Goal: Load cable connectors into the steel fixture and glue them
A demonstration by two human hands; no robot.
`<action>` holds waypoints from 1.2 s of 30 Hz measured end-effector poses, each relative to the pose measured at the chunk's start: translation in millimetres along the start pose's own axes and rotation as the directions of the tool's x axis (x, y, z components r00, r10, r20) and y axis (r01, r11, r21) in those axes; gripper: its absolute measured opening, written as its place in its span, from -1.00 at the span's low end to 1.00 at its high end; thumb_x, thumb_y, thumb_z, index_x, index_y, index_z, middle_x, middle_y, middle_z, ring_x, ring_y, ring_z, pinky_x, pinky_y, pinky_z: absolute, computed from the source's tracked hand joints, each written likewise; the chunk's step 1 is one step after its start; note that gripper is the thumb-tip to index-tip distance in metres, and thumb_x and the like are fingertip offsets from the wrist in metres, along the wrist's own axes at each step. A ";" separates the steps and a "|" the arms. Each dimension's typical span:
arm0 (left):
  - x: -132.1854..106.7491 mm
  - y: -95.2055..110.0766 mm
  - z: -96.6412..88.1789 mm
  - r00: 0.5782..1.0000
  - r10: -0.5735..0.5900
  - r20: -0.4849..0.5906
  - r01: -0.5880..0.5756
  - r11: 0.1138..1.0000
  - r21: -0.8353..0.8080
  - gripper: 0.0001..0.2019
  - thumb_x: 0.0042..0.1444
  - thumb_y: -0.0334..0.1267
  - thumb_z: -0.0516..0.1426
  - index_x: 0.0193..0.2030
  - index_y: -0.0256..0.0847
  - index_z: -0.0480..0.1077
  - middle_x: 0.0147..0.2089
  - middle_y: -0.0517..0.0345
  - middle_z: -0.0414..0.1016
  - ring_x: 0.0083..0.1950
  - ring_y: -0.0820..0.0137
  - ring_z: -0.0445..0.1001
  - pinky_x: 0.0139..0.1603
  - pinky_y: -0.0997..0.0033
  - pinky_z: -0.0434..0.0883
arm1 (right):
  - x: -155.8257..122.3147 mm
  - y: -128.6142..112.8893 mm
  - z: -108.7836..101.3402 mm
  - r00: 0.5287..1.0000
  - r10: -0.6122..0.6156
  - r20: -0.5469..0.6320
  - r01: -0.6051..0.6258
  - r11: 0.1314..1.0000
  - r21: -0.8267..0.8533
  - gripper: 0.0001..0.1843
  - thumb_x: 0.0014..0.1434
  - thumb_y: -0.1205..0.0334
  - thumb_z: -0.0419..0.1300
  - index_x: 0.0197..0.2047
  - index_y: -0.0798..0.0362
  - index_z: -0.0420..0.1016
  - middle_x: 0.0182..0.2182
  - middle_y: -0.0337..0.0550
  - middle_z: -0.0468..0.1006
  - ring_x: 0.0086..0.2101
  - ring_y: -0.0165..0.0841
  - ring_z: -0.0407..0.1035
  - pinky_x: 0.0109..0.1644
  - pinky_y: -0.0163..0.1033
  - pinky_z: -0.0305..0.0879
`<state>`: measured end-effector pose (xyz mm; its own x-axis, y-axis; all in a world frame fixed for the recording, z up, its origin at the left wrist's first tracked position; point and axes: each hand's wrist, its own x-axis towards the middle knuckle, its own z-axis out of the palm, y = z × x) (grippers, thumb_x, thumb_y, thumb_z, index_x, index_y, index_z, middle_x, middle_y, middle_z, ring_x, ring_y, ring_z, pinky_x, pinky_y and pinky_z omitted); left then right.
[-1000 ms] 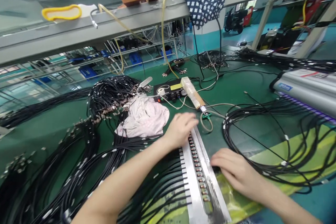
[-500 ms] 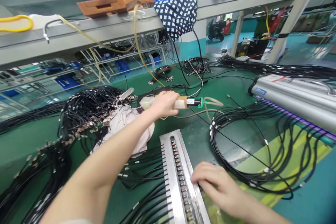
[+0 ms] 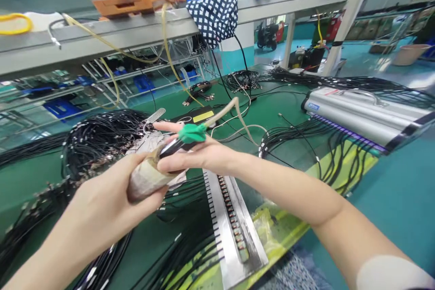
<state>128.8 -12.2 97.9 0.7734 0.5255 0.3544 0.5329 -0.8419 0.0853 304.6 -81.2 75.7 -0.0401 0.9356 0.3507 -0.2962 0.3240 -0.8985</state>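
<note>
One taped tube (image 3: 147, 180), left hand (image 3: 105, 195) wrapped around its body, right hand (image 3: 210, 155) gripping the black barrel (image 3: 181, 146) beside its green cap (image 3: 192, 133).

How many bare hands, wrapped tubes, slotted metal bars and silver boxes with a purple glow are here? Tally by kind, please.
Bare hands: 2 (left hand, right hand)
Beige-wrapped cylindrical tube with green end piece: 1
Long slotted silver metal bar: 1
Long silver box with purple glow: 1
Total: 5

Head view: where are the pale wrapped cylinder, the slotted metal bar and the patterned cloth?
Pale wrapped cylinder (image 3: 148, 178), head view: its wrapped side.
Slotted metal bar (image 3: 223, 226), head view: its bare left strip.
Patterned cloth (image 3: 215, 16), head view: its hanging front.
</note>
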 end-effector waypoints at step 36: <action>33.3 -51.2 173.9 0.980 0.182 0.087 -0.182 0.983 0.000 -0.60 0.17 -0.17 0.07 0.12 -0.22 0.20 0.17 -0.02 0.23 0.19 0.26 0.17 0.14 0.26 0.20 | -76.1 22.4 -86.2 0.830 -0.111 -0.546 0.057 0.992 -0.116 -0.74 -0.11 0.26 0.31 -0.32 -0.09 0.35 -0.27 -0.28 0.54 -0.46 -0.41 0.45 -0.39 -0.25 0.39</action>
<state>187.0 69.7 -56.6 0.8841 0.3725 0.2821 0.3831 -0.9235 0.0189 383.3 -133.1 6.2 0.5208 0.8172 0.2467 -0.1857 0.3905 -0.9017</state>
